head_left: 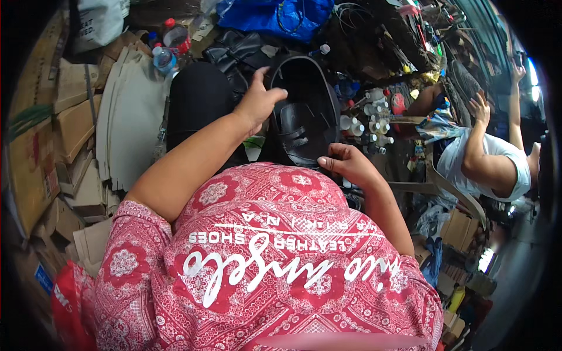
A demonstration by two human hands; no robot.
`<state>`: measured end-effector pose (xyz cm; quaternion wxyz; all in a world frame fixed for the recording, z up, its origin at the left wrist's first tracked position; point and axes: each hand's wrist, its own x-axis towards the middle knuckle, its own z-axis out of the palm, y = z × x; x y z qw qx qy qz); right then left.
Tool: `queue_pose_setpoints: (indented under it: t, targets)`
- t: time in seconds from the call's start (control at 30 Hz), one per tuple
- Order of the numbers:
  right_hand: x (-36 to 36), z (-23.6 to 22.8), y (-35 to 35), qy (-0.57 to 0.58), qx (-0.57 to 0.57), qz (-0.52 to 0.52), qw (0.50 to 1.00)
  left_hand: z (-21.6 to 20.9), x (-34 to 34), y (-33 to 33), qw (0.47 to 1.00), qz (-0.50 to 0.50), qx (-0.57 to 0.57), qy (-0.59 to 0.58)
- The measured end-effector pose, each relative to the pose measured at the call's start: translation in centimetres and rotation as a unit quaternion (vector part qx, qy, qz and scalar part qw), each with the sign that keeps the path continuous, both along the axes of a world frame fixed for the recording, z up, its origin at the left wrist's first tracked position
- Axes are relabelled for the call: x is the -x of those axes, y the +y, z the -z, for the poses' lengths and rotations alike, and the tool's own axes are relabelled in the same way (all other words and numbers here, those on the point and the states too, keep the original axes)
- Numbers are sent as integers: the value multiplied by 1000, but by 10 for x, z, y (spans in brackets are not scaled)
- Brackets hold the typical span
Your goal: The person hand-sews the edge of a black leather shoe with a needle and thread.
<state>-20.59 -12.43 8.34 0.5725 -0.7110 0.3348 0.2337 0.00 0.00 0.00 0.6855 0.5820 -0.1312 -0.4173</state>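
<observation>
A dark, smooth-looking leather sandal (pixel 303 126), long and oval with a raised rim and broad straps (pixel 290 120), lies before the paisley-patterned shirt (pixel 269 263), the left hand (pixel 256 104) spread unclenched at its left edge, the right hand (pixel 345 162) curled at its near-right rim, grip impossible to tell.

Both hands (pixel 256 107) at a black strapped sandal (pixel 294 126), red patterned shirt (pixel 269 202), cardboard (pixel 76 131) at left, bottles (pixel 374 110) at right
</observation>
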Motion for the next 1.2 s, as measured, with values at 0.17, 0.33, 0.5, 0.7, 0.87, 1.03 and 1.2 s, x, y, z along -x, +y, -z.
queue_pose_setpoints:
  t: [0.17,0.33,0.5,0.7,0.87,1.03,1.2]
  targets:
    - [-24,4,8,-103,-54,113,987,-30,-50,2,989,-33,144,-5]
    - [-82,38,-22,-115,-88,122,982,2,-122,0,803,-164,-74,-568]
    - [-102,43,-19,-75,-34,167,982,-29,-94,77,802,-48,-32,-594]
    - [-104,38,-45,-80,-104,181,975,25,-156,228,789,-334,-287,-430]
    - [-63,54,-99,-60,-141,144,978,125,-136,250,849,-275,-334,-304]
    - [-20,44,-109,-53,-141,196,969,197,-168,223,851,-91,-365,-366]
    - [3,4,-71,34,-97,236,966,211,-174,203,764,97,-482,-417]
